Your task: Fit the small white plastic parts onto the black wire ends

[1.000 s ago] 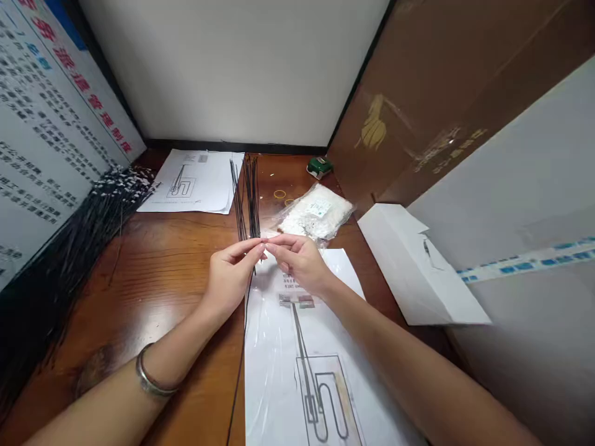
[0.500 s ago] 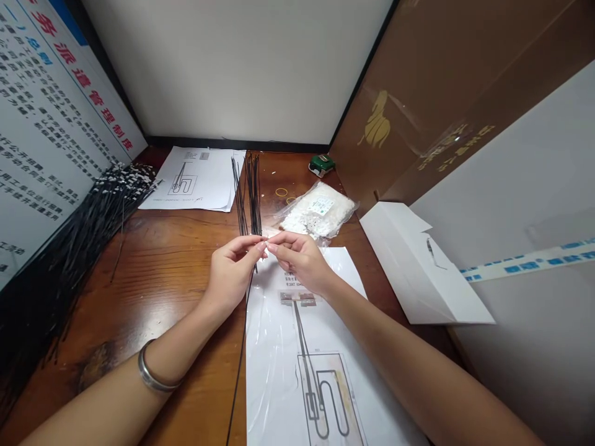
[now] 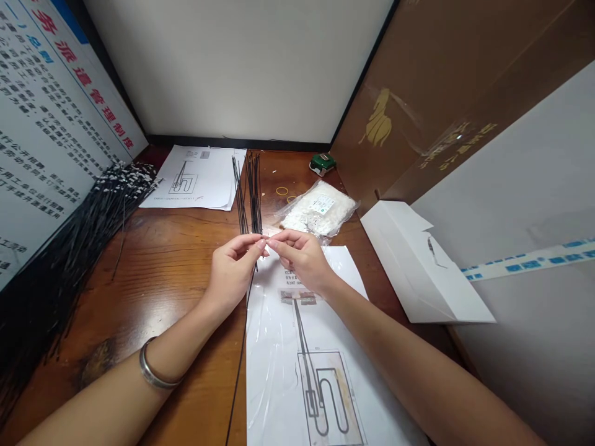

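Note:
My left hand point(image 3: 232, 269) is closed in a pinch, its fingertips meeting those of my right hand point(image 3: 300, 259) above the top of a printed sheet. A thin black wire point(image 3: 238, 365) trails from under my left hand towards the near edge. My right thumb and forefinger press together too; what they grip is tiny and mostly covered by the fingertips. Just beyond my hands lies a bundle of black wires point(image 3: 256, 192). The printed sheet point(image 3: 274, 371), with a wiring drawing, is under glossy film.
Many black wires with white ends point(image 3: 106, 204) are heaped at left. Further back lie drawing papers point(image 3: 214, 186), a green tape measure point(image 3: 322, 163), yellow rings point(image 3: 281, 191) and a clear bag of small white pieces point(image 3: 302, 217). A white folded card point(image 3: 409, 266) stands at right beside brown cardboard point(image 3: 441, 80).
My hands stay almost in place, fingertips together. The small white bit that showed between them is now more covered by the fingers.

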`<action>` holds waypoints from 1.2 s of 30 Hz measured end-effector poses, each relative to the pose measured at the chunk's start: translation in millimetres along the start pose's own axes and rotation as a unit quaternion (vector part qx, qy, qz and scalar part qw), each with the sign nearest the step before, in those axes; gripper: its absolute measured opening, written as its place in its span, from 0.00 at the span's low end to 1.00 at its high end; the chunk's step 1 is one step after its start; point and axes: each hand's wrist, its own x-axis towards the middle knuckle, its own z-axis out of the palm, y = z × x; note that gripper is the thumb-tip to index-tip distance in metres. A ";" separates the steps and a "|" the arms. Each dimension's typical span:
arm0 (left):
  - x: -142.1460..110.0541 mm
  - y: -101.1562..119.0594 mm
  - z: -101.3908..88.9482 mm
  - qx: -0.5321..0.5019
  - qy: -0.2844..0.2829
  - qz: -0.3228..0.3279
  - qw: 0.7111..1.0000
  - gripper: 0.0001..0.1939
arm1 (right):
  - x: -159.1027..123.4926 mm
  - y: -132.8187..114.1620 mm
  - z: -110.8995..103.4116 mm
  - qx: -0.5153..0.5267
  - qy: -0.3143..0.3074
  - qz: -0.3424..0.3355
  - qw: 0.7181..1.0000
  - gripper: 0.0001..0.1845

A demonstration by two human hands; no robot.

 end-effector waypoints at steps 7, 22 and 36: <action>-1.9 1.7 -0.5 0.013 -0.002 -0.021 1.000 0.11 | 1.1 -1.9 0.3 0.062 0.019 0.006 0.998 0.11; -4.6 3.1 0.0 0.069 -0.045 -0.012 0.997 0.11 | -0.7 -3.3 1.5 0.037 -0.002 0.003 0.999 0.12; -6.0 4.8 -0.9 0.048 -0.059 -0.047 0.996 0.15 | 1.0 -0.5 1.2 0.040 -0.002 -0.003 0.999 0.08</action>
